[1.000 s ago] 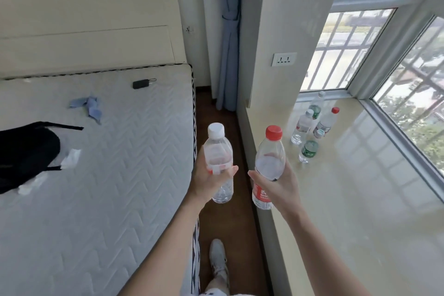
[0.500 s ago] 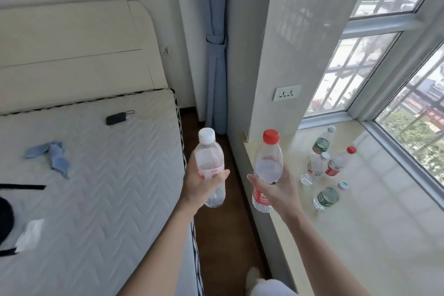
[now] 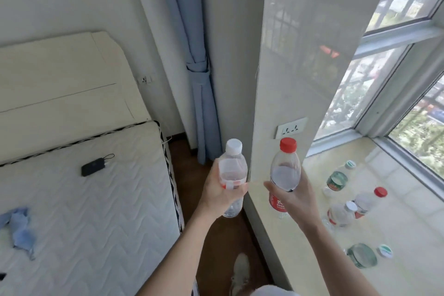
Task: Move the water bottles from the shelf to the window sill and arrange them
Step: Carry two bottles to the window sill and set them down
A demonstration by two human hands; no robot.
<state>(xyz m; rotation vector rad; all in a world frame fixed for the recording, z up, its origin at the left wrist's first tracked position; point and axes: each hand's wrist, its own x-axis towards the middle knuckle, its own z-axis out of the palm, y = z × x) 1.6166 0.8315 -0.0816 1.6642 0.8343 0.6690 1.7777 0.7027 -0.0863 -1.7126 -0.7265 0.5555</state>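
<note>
head view: since a second ago the person has stepped forward along the floor strip between the bed point(image 3: 84, 211) and the window sill point(image 3: 408, 235). the black bag that lay at 9 o'clock has left the frame. the group of bottles on the sill has slid from 2 o'clock down to between 3 and 5 o'clock, just beside the right forearm.

the grips are unchanged. the left hand point(image 3: 219, 196) is wrapped round the white-capped bottle point(image 3: 233, 170) at its label, upright over the floor near centre frame. the right hand point(image 3: 294, 197) is wrapped round the red-capped bottle point(image 3: 286, 170) low on its body, upright over the sill's near edge.

four bottles are already on the sill: a green-labelled bottle point(image 3: 337, 179) at 3 o'clock, a small red-capped one point(image 3: 367, 202) and a small white-capped one point(image 3: 341, 214) close together below it, and a green bottle point(image 3: 361, 256) at 5 o'clock.

i judge the carry nearly over: both held bottles are near the group but neither is set down, and the arranging is not yet done.
</note>
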